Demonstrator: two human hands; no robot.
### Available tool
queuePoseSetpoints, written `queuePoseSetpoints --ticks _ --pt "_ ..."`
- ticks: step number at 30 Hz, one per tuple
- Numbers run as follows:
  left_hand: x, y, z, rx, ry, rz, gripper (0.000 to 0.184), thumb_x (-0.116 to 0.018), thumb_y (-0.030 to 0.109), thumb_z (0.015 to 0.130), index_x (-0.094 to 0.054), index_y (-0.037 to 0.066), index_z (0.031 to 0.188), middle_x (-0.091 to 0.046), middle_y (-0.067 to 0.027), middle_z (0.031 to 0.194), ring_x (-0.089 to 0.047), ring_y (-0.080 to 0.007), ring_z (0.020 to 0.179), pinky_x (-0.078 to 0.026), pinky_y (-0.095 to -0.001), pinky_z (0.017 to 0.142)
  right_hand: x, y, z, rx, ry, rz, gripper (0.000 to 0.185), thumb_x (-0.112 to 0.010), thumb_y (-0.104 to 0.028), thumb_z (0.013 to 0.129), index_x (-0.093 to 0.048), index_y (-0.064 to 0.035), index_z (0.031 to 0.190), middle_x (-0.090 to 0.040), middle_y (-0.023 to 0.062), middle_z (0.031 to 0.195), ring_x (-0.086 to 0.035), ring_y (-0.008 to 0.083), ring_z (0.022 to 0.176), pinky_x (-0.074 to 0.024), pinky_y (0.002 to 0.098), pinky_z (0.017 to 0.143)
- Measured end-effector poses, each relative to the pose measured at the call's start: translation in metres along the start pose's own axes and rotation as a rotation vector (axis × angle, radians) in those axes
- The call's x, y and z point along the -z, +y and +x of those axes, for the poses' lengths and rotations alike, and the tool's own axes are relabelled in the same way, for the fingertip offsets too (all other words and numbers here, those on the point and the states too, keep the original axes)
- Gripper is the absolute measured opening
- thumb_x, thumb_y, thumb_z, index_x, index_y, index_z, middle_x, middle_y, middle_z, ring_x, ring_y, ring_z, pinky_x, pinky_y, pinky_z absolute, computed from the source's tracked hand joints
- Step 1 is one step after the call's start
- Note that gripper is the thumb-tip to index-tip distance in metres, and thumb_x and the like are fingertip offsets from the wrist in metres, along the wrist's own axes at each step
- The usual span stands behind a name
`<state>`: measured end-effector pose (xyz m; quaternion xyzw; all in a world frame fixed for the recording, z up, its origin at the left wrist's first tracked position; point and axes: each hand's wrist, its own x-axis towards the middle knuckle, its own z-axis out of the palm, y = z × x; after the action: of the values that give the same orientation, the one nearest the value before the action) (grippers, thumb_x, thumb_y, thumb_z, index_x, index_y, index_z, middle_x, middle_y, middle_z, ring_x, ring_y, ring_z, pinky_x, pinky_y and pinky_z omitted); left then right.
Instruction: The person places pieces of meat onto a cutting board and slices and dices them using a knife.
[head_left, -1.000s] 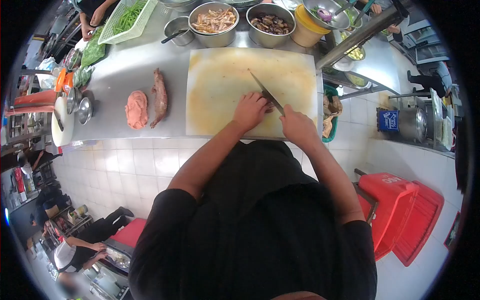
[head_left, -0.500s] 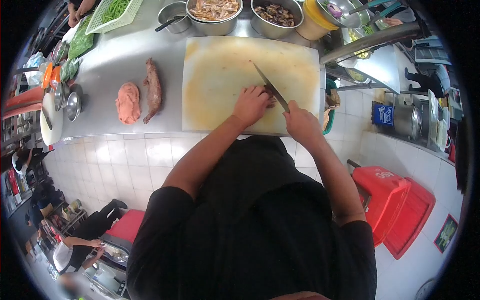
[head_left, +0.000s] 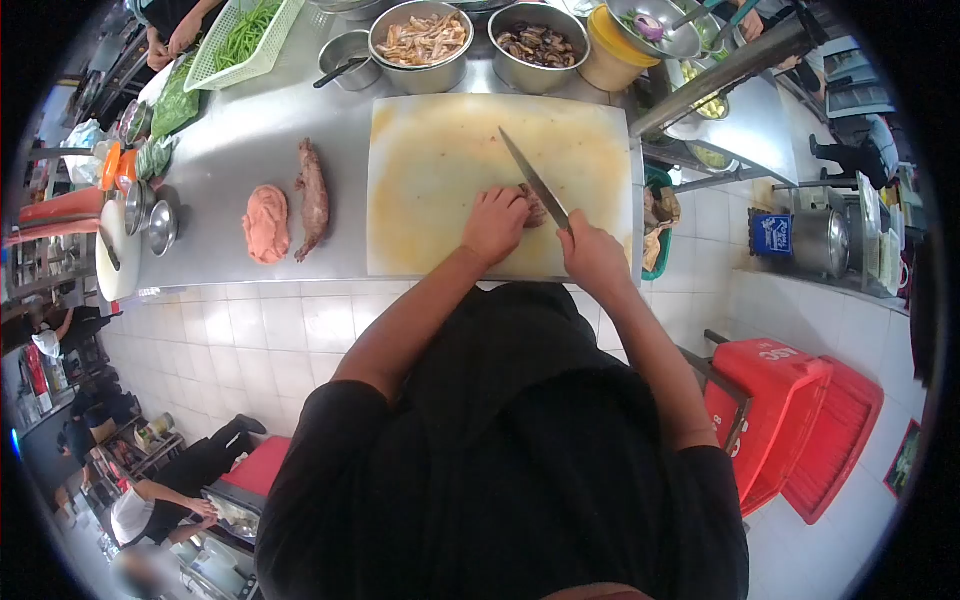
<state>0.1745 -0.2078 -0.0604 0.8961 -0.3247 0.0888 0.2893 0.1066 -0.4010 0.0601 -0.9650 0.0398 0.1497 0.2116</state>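
My right hand is closed round the handle of a long knife, whose blade points up and left over the cutting board. Its edge lies beside a small piece of brownish meat. My left hand presses on that meat from the left, fingers together and curled. On the steel table, left of the board, lie a long brown piece of meat and a flatter pink piece.
Behind the board stand a pot of shredded food, a pot of dark pieces and a yellow tub. A slanting metal post rises at the right. A red bin stands behind me at right.
The meat under my left hand shows more of its surface beside the blade. The knife has shifted slightly against it, and both hands keep their hold.
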Motion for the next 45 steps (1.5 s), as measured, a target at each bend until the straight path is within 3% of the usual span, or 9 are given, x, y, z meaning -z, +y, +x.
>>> queuePoseSetpoints --ticks 12,17,30,45 --pt "-0.001 -0.002 0.001 0.03 -0.04 -0.003 0.013 -0.068 0.017 0.095 -0.068 0.009 0.105 -0.068 -0.0088 0.115 -0.061 -0.0331 0.112 -0.047 -0.0492 0.096 0.004 -0.01 -0.004 0.001 -0.125 -0.081 0.026 -0.054 -0.03 0.108 -0.053 -0.0049 0.114 -0.074 0.0284 0.093 -0.072 0.0504 0.091 -0.0558 0.0616 0.083" --pt "-0.001 -0.003 0.003 0.021 -0.004 -0.026 0.016 -0.069 0.018 0.095 -0.069 0.01 0.108 -0.067 -0.0094 0.113 -0.061 -0.0342 0.112 -0.046 -0.0497 0.096 -0.032 0.008 0.021 0.017 -0.025 -0.042 0.027 -0.053 -0.031 0.108 -0.053 -0.0055 0.114 -0.074 0.028 0.092 -0.072 0.0513 0.089 -0.0559 0.0614 0.082" --pt "0.002 0.001 0.001 0.013 0.065 -0.086 0.013 -0.069 0.018 0.094 -0.069 0.013 0.106 -0.065 -0.0084 0.11 -0.06 -0.0318 0.11 -0.045 -0.0481 0.094 0.017 -0.013 -0.038 -0.059 -0.105 -0.06 0.026 -0.056 -0.03 0.107 -0.05 -0.0055 0.113 -0.073 0.0283 0.088 -0.073 0.0501 0.088 -0.0554 0.0617 0.08" --pt "0.005 -0.001 0.003 0.025 0.027 -0.106 0.016 -0.071 0.014 0.091 -0.068 0.01 0.106 -0.065 -0.0106 0.111 -0.06 -0.0347 0.109 -0.046 -0.0496 0.095 0.013 -0.009 -0.019 -0.017 -0.111 -0.05 0.026 -0.059 -0.029 0.106 -0.051 -0.0051 0.112 -0.072 0.0304 0.089 -0.071 0.0532 0.089 -0.0549 0.0641 0.082"
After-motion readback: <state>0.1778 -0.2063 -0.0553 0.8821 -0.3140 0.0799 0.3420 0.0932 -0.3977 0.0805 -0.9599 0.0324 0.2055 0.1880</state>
